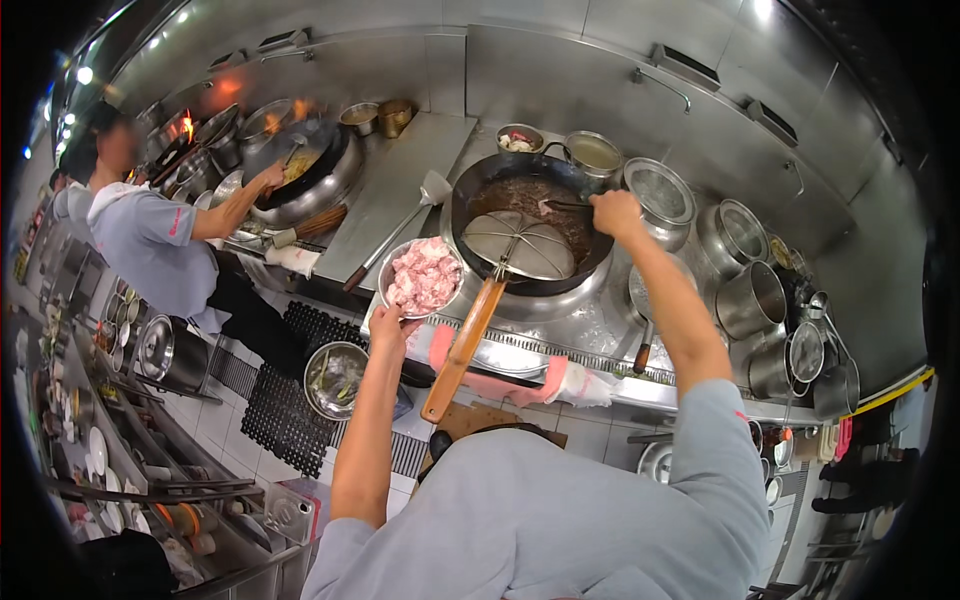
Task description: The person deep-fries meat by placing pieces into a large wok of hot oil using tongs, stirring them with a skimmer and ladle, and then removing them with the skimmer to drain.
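My left hand (390,328) grips the rim of a metal bowl (385,294) heaped with raw pink meat pieces (424,276). Over a large black wok (596,259) of dark liquid, my right hand (616,214) holds a dark-handled utensil, its far end at a piece of meat above or in the liquid; its exact kind cannot be told. A round mesh strainer (517,244) rests in the wok, its wooden handle (465,349) sticking out over the counter's front edge towards me. A long-handled wok ladle or spatula (397,236) lies left of the wok.
A co-worker (150,217) stirs another wok (334,161) at the left, near open flames. Pots with strainers (660,191) stand right of my wok. A perforated skimmer (646,289) lies on the stove. Cloths (517,386) hang at the front edge; a metal basin (336,380) stands below left.
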The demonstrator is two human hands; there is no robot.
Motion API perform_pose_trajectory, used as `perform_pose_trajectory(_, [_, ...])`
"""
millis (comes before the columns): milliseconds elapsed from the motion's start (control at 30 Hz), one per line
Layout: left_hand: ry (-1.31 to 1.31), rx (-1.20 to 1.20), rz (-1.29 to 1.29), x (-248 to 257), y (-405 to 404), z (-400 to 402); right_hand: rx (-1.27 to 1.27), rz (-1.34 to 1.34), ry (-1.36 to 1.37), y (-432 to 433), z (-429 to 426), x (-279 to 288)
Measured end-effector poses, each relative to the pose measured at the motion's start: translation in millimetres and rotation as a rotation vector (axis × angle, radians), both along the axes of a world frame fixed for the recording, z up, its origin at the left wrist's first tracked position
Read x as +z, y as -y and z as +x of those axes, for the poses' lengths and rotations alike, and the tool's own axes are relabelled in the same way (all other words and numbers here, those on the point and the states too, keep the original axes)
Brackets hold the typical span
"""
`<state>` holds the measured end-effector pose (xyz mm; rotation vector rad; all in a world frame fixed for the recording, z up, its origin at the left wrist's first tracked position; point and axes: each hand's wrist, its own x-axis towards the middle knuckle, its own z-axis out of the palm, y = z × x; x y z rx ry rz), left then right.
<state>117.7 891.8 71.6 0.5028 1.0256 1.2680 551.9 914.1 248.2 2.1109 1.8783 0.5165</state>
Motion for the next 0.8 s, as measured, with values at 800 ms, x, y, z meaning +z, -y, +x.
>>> perform_pose_trajectory(800, [0.066, -0.053, 0.144, 48.0, -22.1, 28.1, 0.363, 0.305, -0.292, 77.4, -80.1, 98.9])
